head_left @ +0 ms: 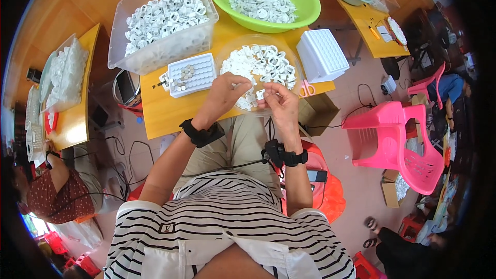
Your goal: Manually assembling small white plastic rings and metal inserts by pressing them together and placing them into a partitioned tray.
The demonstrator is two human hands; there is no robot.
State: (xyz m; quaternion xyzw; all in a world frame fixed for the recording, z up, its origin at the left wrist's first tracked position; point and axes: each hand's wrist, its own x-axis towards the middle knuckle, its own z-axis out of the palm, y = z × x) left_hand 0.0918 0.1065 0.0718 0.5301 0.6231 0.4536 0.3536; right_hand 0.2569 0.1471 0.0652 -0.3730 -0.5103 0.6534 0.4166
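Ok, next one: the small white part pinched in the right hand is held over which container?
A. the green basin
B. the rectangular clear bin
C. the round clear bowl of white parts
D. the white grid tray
C: the right hand pinches a small white part over the near edge of the round clear bowl; the left hand reaches into that bowl too.

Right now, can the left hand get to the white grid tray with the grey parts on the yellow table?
Probably yes. The left hand hovers at the round clear bowl, right beside the white grid tray. Nothing lies between them, and the tray's top is open.
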